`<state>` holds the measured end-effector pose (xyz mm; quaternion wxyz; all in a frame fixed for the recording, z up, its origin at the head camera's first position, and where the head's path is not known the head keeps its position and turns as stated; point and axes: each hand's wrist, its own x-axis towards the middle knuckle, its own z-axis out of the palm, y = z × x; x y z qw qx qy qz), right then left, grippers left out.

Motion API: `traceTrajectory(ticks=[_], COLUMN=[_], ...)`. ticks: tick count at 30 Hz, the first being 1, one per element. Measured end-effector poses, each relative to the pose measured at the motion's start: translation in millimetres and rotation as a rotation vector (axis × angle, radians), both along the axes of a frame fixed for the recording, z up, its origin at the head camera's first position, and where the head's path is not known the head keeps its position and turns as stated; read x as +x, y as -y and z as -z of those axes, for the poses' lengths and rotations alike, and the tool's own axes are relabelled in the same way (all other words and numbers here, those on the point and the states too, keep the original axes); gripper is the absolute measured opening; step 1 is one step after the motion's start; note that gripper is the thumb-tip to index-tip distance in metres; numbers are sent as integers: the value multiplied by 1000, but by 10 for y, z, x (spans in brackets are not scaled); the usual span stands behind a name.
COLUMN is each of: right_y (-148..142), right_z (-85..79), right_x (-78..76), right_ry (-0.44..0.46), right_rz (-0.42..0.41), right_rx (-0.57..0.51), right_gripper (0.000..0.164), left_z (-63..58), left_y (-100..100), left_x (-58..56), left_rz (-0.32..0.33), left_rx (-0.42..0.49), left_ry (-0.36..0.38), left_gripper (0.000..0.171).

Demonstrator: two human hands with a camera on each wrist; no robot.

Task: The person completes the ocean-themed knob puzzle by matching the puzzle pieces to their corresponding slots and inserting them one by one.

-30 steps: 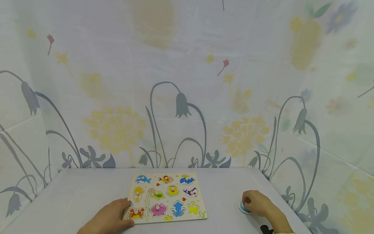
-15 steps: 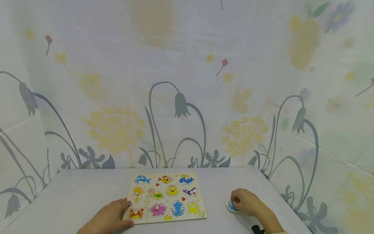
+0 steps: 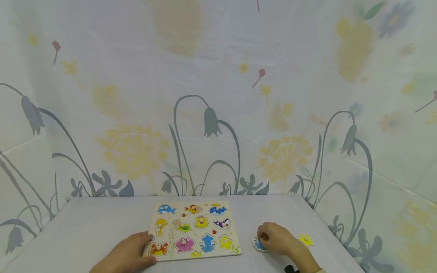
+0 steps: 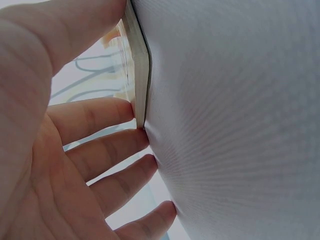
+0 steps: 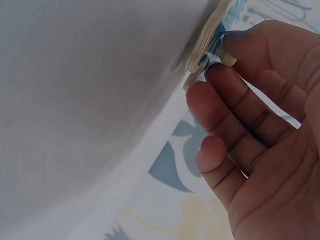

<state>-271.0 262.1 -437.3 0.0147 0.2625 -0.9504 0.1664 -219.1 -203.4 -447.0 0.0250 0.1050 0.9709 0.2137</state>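
A wooden sea-animal puzzle board (image 3: 170,235) lies on the table. My left hand (image 3: 127,253) touches its left edge; in the left wrist view the fingers (image 4: 110,150) are extended, with the thumb along the board's side (image 4: 142,85). Right of the board, my right hand (image 3: 274,239) pinches a blue-and-white puzzle piece (image 3: 258,245) between thumb and fingertips. From the right wrist view, its layered wooden edge (image 5: 205,45) shows close to the tabletop, the fingers covering part of its face. Bare of knobs, the blue squid (image 3: 208,243) and yellow starfish (image 3: 225,242) spots look flat.
A loose yellow starfish piece (image 3: 305,239) lies right of my right hand. Knobbed pieces such as the pink shell (image 3: 184,244) and the crab (image 3: 159,248) sit in the board. A flower-print curtain (image 3: 218,113) stands behind the table.
My right hand has moved left toward the board, carrying the blue puzzle piece. The yellow starfish piece behind it has come into view. The left hand and board stay put.
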Motion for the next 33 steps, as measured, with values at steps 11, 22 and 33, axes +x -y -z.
traceTrajectory(ticks=[11,22,33], right_y=[319,759,1183], right_z=[-63,-132,-150], right_x=[-54,-96,-77], right_ry=[-2,7,12], right_rz=[-42,-98,-159], right_rx=[20,58,103], right_gripper=[5,4,4], left_z=[-3,0,-8], left_y=[9,11,-1], left_x=[8,9,14], left_rz=[1,-17,-16], left_rx=[7,7,7], left_ry=[0,13,12], left_gripper=[78,80,79])
